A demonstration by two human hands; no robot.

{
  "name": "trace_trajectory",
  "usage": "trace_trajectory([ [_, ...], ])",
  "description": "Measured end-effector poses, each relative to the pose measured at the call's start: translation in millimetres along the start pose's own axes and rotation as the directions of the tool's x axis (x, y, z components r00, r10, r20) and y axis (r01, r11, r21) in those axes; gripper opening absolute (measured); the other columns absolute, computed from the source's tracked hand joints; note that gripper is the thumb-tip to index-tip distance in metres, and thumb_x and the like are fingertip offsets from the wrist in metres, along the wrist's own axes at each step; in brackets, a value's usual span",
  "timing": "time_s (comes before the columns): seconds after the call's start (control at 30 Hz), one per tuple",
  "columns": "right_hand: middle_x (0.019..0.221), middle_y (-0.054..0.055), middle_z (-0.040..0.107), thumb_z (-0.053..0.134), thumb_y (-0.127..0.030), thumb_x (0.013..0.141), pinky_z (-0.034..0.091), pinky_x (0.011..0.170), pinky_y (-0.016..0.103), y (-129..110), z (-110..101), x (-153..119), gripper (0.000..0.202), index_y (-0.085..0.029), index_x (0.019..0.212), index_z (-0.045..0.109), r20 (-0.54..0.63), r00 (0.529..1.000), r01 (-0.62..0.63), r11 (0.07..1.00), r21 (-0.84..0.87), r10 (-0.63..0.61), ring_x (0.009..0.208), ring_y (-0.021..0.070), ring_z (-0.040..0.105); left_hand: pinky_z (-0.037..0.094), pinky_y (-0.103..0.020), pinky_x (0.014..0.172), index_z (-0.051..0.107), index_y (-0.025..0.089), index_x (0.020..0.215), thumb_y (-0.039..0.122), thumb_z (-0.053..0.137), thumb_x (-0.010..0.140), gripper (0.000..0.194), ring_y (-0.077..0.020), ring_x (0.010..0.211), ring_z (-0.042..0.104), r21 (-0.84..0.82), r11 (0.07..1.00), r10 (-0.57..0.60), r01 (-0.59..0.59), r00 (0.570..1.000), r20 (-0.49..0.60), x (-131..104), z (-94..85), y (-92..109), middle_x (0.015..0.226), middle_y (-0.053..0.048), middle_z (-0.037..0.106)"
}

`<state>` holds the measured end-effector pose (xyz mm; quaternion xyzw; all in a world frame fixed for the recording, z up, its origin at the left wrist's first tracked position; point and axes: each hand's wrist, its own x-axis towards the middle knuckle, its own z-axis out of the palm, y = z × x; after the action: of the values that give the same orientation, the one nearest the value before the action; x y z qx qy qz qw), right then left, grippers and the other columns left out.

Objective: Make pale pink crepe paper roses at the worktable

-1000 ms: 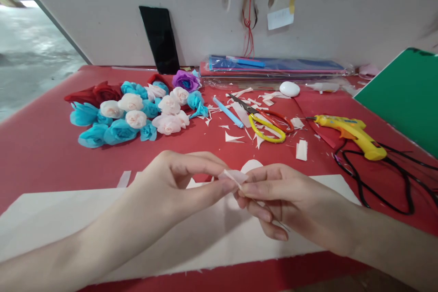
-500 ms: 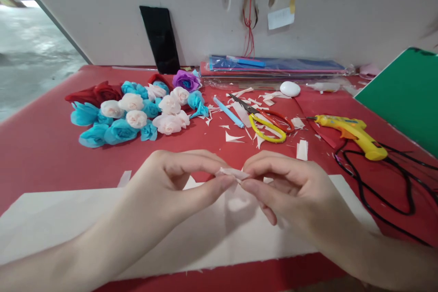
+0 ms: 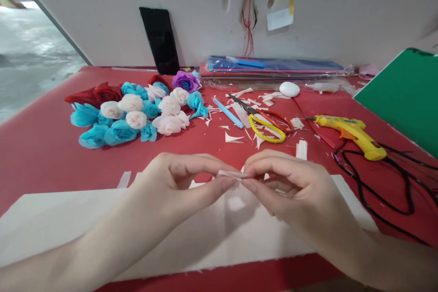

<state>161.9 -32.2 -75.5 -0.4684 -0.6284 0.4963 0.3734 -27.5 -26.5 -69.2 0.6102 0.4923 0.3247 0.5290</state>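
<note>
Above the near edge of the desk (image 3: 212,148), the left hand (image 3: 171,191) and right hand (image 3: 294,191) each have their grip, thumb against fingers, closed on the small pale paper piece (image 3: 231,174) between them.

Soft, moderate light fills the view, brightest over the floor (image 3: 44,48) at upper left, which washes out and blurs. Faint shadows from the left hand (image 3: 178,187) and right hand (image 3: 297,191) cross the white sheet (image 3: 198,242). Glare streaks the plastic wrap (image 3: 304,74). Writing on the note (image 3: 280,19) is too blurred to read.
</note>
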Motion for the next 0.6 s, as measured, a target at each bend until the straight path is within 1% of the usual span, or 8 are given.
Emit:
trace_trajectory([
  [0.07, 0.074, -0.002, 0.066, 0.068, -0.018, 0.081, 0.043, 0.045, 0.014, 1.6, -0.5, 0.5, 0.011, -0.019, 0.071, 0.065, -0.011, 0.999, 0.046, 0.998, -0.046, -0.046, 0.056, 0.0066, 0.058, 0.051, -0.005, 0.062, 0.080, 0.038, 0.073, 0.027, 0.070, 0.081, 0.016, -0.0088, 0.071, 0.073, 0.029, 1.000, 0.009, -0.009, 1.000, 0.014, 0.1, -1.2, 0.0, 0.076, 0.015, 0.080],
  [0.13, 0.074, -0.002, 0.067, 0.068, -0.016, 0.081, 0.047, 0.051, 0.013, 4.3, -0.2, 0.6, 0.011, -0.019, 0.071, 0.065, -0.041, 0.991, 0.124, 0.987, -0.101, -0.128, 0.061, 0.0076, 0.062, 0.051, -0.004, 0.062, 0.080, 0.039, 0.076, 0.026, 0.069, 0.081, 0.018, -0.0079, 0.071, 0.073, 0.051, 0.998, 0.020, -0.021, 1.000, 0.017, 0.1, -2.1, 0.2, 0.076, 0.016, 0.080],
  [0.23, 0.073, -0.004, 0.068, 0.068, -0.013, 0.080, 0.047, 0.052, 0.010, 8.4, 1.1, -0.5, 0.011, -0.019, 0.072, 0.066, -0.088, 0.963, 0.235, 0.955, -0.183, -0.254, 0.063, 0.0063, 0.063, 0.051, -0.003, 0.062, 0.080, 0.039, 0.075, 0.025, 0.070, 0.080, 0.018, -0.0078, 0.070, 0.074, 0.063, 0.997, 0.044, -0.044, 0.999, 0.001, 0.2, -2.5, 0.4, 0.076, 0.016, 0.080],
  [0.33, 0.075, -0.003, 0.069, 0.067, -0.011, 0.081, 0.047, 0.054, 0.009, 10.3, 1.9, -3.2, 0.010, -0.018, 0.074, 0.067, -0.098, 0.934, 0.307, 0.913, -0.269, -0.343, 0.064, 0.0052, 0.062, 0.052, -0.003, 0.061, 0.080, 0.038, 0.073, 0.023, 0.071, 0.078, 0.018, -0.0084, 0.068, 0.075, 0.058, 0.996, 0.061, -0.061, 0.998, 0.000, 0.2, -0.9, -0.2, 0.076, 0.015, 0.080],
  [0.43, 0.079, -0.001, 0.070, 0.065, -0.009, 0.083, 0.048, 0.058, 0.009, 9.1, 0.3, -7.4, 0.009, -0.015, 0.078, 0.067, -0.065, 0.896, 0.378, 0.834, -0.402, -0.438, 0.063, 0.0046, 0.061, 0.051, -0.002, 0.059, 0.080, 0.040, 0.074, 0.017, 0.070, 0.077, 0.025, -0.0076, 0.067, 0.075, 0.019, 0.996, 0.083, -0.083, 0.997, -0.001, -0.3, 1.4, -2.1, 0.074, 0.015, 0.080],
  [0.5, 0.081, -0.001, 0.070, 0.063, -0.008, 0.085, 0.046, 0.053, 0.008, 7.0, -1.5, -10.2, 0.009, -0.015, 0.080, 0.068, -0.020, 0.873, 0.415, 0.764, -0.494, -0.487, 0.063, 0.0037, 0.061, 0.051, -0.001, 0.059, 0.080, 0.041, 0.075, 0.013, 0.069, 0.076, 0.030, -0.0069, 0.067, 0.075, 0.003, 0.995, 0.101, -0.101, 0.995, -0.006, -1.1, 2.4, -3.3, 0.074, 0.016, 0.080],
  [0.6, 0.083, -0.002, 0.071, 0.061, -0.011, 0.087, 0.041, 0.044, 0.007, 3.7, -3.5, -12.4, 0.010, -0.016, 0.082, 0.068, 0.037, 0.850, 0.439, 0.667, -0.602, -0.526, 0.068, 0.0035, 0.064, 0.050, 0.000, 0.059, 0.080, 0.041, 0.076, 0.010, 0.068, 0.076, 0.033, -0.0062, 0.067, 0.075, -0.006, 0.991, 0.131, -0.131, 0.991, -0.016, -1.5, 3.1, -3.7, 0.074, 0.016, 0.080],
])
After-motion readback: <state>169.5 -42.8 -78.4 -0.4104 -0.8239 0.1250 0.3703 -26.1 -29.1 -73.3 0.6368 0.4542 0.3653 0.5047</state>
